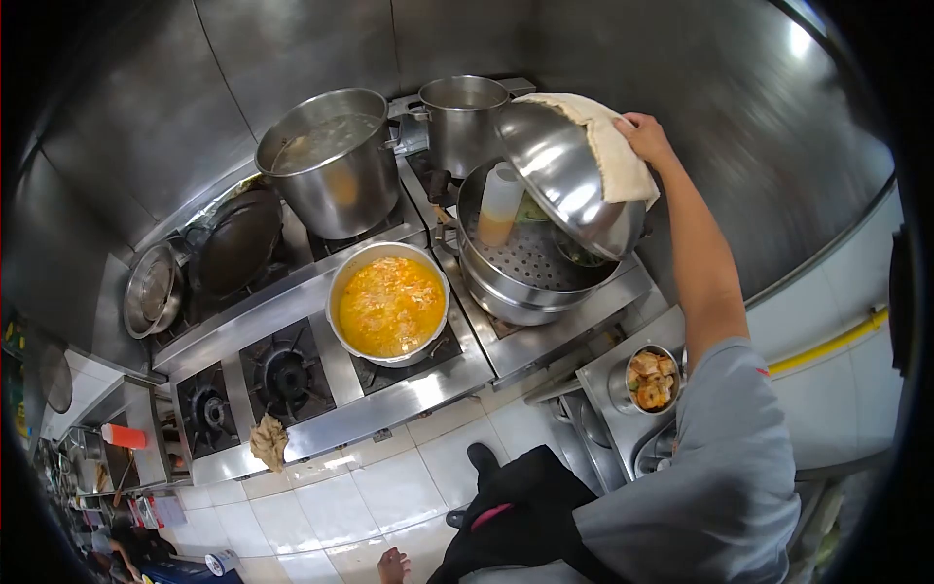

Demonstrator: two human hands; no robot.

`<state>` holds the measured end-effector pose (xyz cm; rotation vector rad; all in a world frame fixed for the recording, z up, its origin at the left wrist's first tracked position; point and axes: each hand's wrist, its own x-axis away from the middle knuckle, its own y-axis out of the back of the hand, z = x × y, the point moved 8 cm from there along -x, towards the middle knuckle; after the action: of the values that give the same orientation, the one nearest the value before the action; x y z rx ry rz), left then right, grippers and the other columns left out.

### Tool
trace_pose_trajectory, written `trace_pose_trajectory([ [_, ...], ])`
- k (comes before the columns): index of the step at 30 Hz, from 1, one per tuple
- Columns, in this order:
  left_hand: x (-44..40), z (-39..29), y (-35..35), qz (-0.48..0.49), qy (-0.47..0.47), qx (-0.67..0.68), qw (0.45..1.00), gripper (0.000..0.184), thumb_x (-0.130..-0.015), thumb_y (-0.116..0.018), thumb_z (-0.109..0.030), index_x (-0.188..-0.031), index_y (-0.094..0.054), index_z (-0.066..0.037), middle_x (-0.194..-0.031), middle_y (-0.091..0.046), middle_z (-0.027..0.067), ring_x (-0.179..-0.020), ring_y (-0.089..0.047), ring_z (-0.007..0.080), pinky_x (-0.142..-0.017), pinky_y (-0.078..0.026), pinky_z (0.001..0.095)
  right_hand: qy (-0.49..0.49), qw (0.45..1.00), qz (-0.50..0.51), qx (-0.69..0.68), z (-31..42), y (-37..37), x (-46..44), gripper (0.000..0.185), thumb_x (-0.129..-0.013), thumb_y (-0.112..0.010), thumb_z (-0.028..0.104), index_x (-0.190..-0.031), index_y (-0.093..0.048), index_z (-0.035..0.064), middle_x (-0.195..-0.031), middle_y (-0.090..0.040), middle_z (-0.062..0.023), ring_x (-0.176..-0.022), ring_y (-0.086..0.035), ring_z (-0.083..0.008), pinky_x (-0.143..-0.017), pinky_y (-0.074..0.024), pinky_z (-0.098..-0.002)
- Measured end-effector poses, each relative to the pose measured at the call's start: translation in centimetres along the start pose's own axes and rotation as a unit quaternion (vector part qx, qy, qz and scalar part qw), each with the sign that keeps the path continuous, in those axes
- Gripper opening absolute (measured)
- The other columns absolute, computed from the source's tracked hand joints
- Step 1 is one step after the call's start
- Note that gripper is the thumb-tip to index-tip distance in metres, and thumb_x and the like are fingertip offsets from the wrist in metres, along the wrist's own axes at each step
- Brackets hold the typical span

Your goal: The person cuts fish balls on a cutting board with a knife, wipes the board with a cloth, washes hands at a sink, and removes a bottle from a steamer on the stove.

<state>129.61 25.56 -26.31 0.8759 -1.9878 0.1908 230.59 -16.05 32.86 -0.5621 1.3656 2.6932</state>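
My right hand (644, 138) grips a cream cloth (608, 146) laid over the top of a large domed steel lid (559, 170). The lid is tilted up over a wide steamer pot (525, 307) with a perforated tray (511, 258). Inside the steamer stands a clear squeeze bottle (499, 204) with orange liquid, and something green shows partly behind the lid. Low in the view, my left hand (393, 565) hangs beside my body over the floor, fingers curled, with nothing visible in it.
A pot of orange-yellow stew (391, 304) sits on the stove front (321, 428). Behind are a tall stockpot (336, 185) and a smaller pot (465, 136). A crumpled cloth (269, 443) lies at the front edge. A container of food pieces (650, 380) stands right. Another person (117, 555) is lower left.
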Motion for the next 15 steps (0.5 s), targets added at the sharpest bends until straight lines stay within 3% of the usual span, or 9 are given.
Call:
trace_pose_trajectory([
  [5,-1.7,1.2,-1.6,0.044,-0.01,0.012,0.999,0.045,-0.107,-0.053,-0.032,-0.138,-0.058,0.0,-0.111,-0.074,0.0143,-0.094,-0.071,0.027,-0.072,-0.06,0.0379,-0.02,0.997,0.008,-0.077,-4.0,1.4,-1.4,0.039,-0.097,-0.067,0.038,-0.114,-0.076,0.0038,-0.095,-0.076,-0.0081,-0.087,-0.068,-0.0164,-0.08,-0.0525,-0.0345],
  [7,-0.7,0.2,-2.1,0.059,-0.026,-0.127,0.99,0.045,-0.108,-0.053,-0.029,-0.138,-0.057,0.004,-0.111,-0.074,0.0144,-0.096,-0.07,0.0259,-0.079,-0.06,0.0385,-0.036,0.992,0.025,-0.122,-4.9,1.5,-1.3,0.039,-0.099,-0.066,0.037,-0.115,-0.076,0.0029,-0.096,-0.075,-0.0056,-0.087,-0.066,-0.014,-0.08,-0.0521,-0.0332],
  [10,0.0,-0.4,-2.4,0.066,-0.02,-0.183,0.981,0.045,-0.108,-0.052,-0.028,-0.138,-0.056,0.006,-0.111,-0.075,0.0137,-0.095,-0.07,0.0233,-0.085,-0.059,0.0381,-0.044,0.991,0.019,-0.126,-4.8,2.5,-0.5,0.039,-0.101,-0.065,0.036,-0.116,-0.075,0.0027,-0.099,-0.074,-0.0042,-0.088,-0.065,-0.0126,-0.081,-0.0517,-0.0319],
  [14,-0.7,0.1,-2.7,0.086,-0.051,-0.144,0.984,0.048,-0.107,-0.054,-0.031,-0.137,-0.055,0.007,-0.107,-0.075,0.0167,-0.093,-0.07,0.0272,-0.088,-0.059,0.0406,-0.053,0.991,0.01,-0.125,-5.3,3.0,-0.4,0.039,-0.1,-0.065,0.037,-0.116,-0.075,0.0027,-0.099,-0.074,-0.0037,-0.089,-0.065,-0.0119,-0.082,-0.0512,-0.0311],
  [15,-1.1,0.7,-2.5,0.082,0.003,-0.075,0.994,0.051,-0.105,-0.056,-0.034,-0.139,-0.055,0.004,-0.115,-0.071,0.0207,-0.1,-0.069,0.0325,-0.094,-0.056,0.0436,-0.052,0.99,0.008,-0.132,-5.4,3.0,-0.3,0.039,-0.101,-0.065,0.037,-0.116,-0.075,0.0028,-0.099,-0.074,-0.0035,-0.089,-0.065,-0.0118,-0.083,-0.051,-0.0308],
])
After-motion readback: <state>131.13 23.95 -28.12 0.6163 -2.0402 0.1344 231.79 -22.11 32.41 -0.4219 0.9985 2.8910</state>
